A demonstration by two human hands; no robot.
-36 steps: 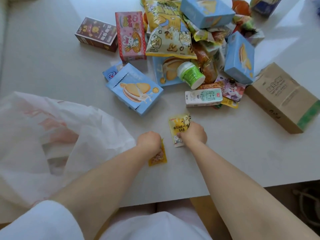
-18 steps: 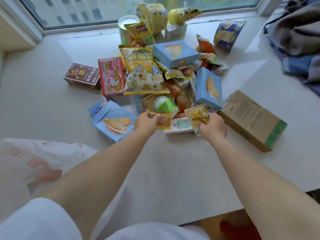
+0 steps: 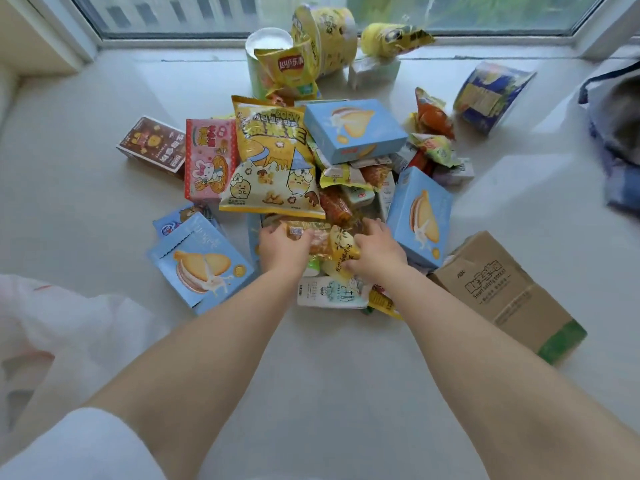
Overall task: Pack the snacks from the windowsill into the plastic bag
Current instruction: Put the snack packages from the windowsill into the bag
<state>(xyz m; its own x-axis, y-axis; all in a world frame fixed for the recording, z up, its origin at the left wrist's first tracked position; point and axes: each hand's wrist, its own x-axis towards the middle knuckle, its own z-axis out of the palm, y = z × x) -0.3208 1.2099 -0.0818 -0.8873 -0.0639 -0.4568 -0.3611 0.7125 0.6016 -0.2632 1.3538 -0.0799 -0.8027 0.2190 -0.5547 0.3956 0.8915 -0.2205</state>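
Two hands pinch small packets: left hand point(image 3: 282, 249) an orange packet point(image 3: 313, 237), right hand point(image 3: 375, 252) a yellow sachet point(image 3: 341, 252); reaching deeper risks toppling the popcorn bag point(image 3: 273, 168).

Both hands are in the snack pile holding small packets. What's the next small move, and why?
Probably lift both hands back and carry the packets left to the plastic bag. The left hand grips an orange packet and the right hand a yellow sachet, so neither can take more, and the bag lies beside the left arm.
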